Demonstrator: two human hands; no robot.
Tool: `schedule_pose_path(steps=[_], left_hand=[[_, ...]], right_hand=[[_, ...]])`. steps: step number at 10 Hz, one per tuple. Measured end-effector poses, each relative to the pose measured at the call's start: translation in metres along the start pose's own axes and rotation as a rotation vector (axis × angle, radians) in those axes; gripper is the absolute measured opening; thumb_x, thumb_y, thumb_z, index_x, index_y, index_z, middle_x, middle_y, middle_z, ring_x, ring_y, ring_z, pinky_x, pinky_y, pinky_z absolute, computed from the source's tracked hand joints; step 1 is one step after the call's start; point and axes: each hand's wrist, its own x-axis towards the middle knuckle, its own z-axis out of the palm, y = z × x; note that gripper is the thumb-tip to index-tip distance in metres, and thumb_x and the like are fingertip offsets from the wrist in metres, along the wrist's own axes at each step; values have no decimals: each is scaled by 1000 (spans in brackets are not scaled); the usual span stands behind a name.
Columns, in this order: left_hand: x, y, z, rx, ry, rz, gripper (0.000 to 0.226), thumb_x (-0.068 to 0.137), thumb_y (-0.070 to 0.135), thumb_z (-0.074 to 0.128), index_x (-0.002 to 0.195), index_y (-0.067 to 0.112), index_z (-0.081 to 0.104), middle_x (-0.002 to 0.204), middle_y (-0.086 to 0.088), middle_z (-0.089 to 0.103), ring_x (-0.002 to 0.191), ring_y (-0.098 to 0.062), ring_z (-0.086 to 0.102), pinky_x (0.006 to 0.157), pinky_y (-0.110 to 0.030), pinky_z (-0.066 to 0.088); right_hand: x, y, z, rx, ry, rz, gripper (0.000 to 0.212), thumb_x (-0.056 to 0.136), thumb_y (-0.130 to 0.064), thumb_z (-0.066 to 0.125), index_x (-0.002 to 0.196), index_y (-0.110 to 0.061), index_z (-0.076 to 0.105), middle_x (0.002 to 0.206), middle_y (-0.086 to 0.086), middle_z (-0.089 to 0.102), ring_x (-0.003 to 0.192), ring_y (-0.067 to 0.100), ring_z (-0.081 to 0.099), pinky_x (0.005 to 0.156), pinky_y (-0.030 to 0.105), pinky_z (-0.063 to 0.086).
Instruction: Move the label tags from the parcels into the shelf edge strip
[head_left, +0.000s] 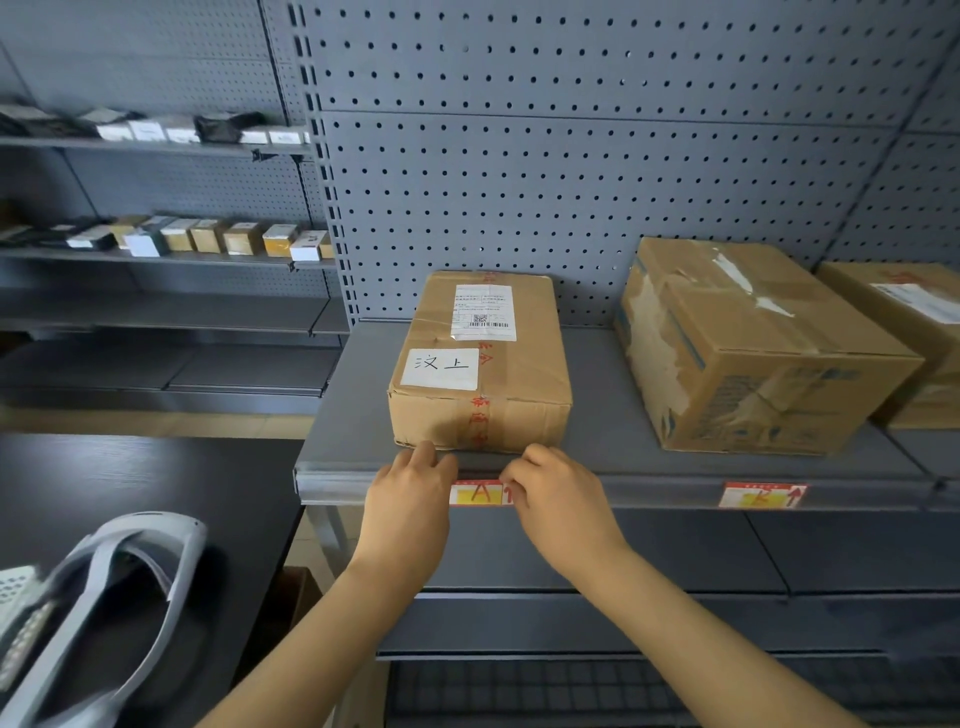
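A red and yellow label tag (478, 493) marked "A" sits in the grey shelf edge strip (649, 492). My left hand (410, 499) pinches its left end and my right hand (558, 499) pinches its right end. Just behind it on the shelf stands a flat brown parcel (483, 374) with a white handwritten sticker and a shipping label. A second red and yellow tag (762, 494) sits in the strip further right, below a larger worn parcel (748, 348). A third parcel (914, 332) is cut off at the right edge.
A grey pegboard (571, 182) backs the shelf. Lower shelves and a wire grid lie beneath. At lower left a black table (104, 483) carries a white headset (104, 613). Far left shelves hold several small boxes (208, 236).
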Motion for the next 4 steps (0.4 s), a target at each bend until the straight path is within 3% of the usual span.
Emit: schedule_pose_path(steps=[1, 2, 3, 4], left_hand=[[0, 0, -3, -18, -20, 28, 41, 31, -13, 81, 54, 12, 59, 55, -6, 55, 41, -23, 51, 41, -22, 25], [1, -3, -2, 9, -43, 53, 39, 31, -10, 83, 53, 14, 60, 55, -4, 55, 42, -22, 52, 36, -23, 33], [0, -1, -9, 16, -72, 52, 22, 73, 4, 71, 90, 17, 67, 91, -4, 62, 79, -22, 62, 63, -29, 49], [-1, -2, -13, 36, -66, 61, 27, 88, 7, 52, 112, 17, 57, 113, -3, 58, 102, -22, 56, 82, -30, 46]], right_hand=[[0, -4, 0, -54, -34, 14, 21, 61, 0, 81, 72, -16, 73, 71, 1, 62, 64, 21, 61, 47, 31, 51], [-1, -8, -4, -115, -31, 11, 24, 64, 3, 78, 81, -15, 76, 79, 3, 66, 73, 25, 63, 53, 32, 48], [-1, -14, -10, -155, -73, 6, 25, 84, -4, 63, 105, -16, 71, 104, 3, 63, 96, 24, 57, 73, 34, 49], [1, -19, -15, -161, -60, 41, 31, 86, -2, 56, 111, -18, 66, 110, 1, 61, 103, 22, 54, 79, 33, 48]])
